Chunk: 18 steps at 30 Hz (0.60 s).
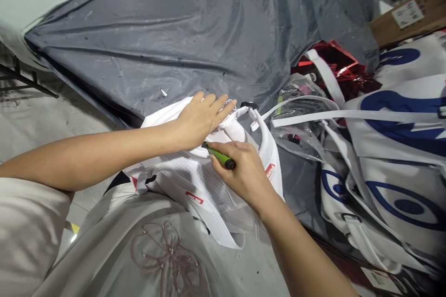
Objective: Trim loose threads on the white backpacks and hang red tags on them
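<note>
A white bag [240,216] with padded straps and small red labels rests across my lap and against the edge of the grey-covered surface. My left hand [200,118] lies on its upper part, palm down and fingers spread. Just below, my right hand [240,167] is closed around a slim green tool with a black end [223,157]. The tool's far end points into the bag's folds under my left hand, so its tip is hidden and its exact kind cannot be told. A black buckle [249,105] sits on a strap to the right of my left fingers.
A dark grey sheet [167,41] covers the surface ahead. More white bags with blue designs [400,195] are piled at the right, straps trailing. Nearby lie clear plastic packaging [301,116], shiny red wrapping [334,58] and a cardboard box [414,11].
</note>
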Each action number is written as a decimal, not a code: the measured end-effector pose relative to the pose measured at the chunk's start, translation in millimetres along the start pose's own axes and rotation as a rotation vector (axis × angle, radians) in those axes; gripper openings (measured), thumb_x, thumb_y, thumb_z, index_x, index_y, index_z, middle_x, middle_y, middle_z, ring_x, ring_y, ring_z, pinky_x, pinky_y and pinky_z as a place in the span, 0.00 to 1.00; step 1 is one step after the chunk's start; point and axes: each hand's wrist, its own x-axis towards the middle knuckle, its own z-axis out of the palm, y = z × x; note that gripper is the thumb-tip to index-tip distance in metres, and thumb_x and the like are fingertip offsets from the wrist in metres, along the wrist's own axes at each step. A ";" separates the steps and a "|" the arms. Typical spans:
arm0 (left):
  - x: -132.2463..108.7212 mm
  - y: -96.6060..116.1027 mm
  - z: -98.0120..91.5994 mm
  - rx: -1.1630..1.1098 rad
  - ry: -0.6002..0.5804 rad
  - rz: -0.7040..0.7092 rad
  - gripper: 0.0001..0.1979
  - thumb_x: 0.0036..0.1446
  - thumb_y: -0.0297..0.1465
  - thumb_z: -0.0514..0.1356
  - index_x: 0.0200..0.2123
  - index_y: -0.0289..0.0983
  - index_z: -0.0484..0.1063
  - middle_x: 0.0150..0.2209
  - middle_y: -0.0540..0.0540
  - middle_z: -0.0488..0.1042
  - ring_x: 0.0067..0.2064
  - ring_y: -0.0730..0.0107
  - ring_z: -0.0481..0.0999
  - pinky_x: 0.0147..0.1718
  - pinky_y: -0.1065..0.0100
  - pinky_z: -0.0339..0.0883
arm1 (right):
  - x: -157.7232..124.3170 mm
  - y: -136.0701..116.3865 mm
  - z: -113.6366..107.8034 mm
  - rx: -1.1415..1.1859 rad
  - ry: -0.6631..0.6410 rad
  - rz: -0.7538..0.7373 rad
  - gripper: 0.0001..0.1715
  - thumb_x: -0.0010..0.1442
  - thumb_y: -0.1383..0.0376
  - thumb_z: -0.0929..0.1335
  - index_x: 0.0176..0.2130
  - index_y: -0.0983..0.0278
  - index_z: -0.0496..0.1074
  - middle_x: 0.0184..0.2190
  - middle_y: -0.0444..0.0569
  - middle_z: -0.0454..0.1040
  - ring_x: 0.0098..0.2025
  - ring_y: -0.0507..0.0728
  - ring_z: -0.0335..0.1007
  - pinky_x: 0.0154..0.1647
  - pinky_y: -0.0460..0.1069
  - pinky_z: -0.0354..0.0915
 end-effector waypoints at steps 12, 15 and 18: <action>-1.6 0.0 -5.1 -0.007 -0.035 0.007 0.37 0.63 0.29 0.54 0.72 0.31 0.43 0.71 0.35 0.51 0.63 0.48 0.61 0.60 0.51 0.56 | -5.1 -0.9 7.3 0.030 0.095 0.004 0.14 0.59 0.64 0.68 0.43 0.61 0.80 0.32 0.50 0.81 0.35 0.62 0.76 0.43 0.57 0.66; -1.5 0.1 -5.7 -0.001 -0.029 0.004 0.36 0.64 0.28 0.53 0.72 0.30 0.43 0.71 0.35 0.51 0.63 0.48 0.61 0.60 0.51 0.56 | -7.3 0.7 10.5 0.058 0.120 0.022 0.15 0.60 0.63 0.68 0.45 0.62 0.80 0.34 0.50 0.81 0.37 0.62 0.77 0.44 0.58 0.66; -1.1 -0.2 -4.9 0.006 -0.022 0.007 0.36 0.64 0.28 0.53 0.72 0.30 0.43 0.71 0.35 0.51 0.63 0.47 0.61 0.59 0.50 0.56 | -9.1 1.3 12.6 0.065 0.143 0.024 0.15 0.61 0.62 0.67 0.46 0.61 0.80 0.35 0.50 0.82 0.38 0.62 0.77 0.47 0.59 0.65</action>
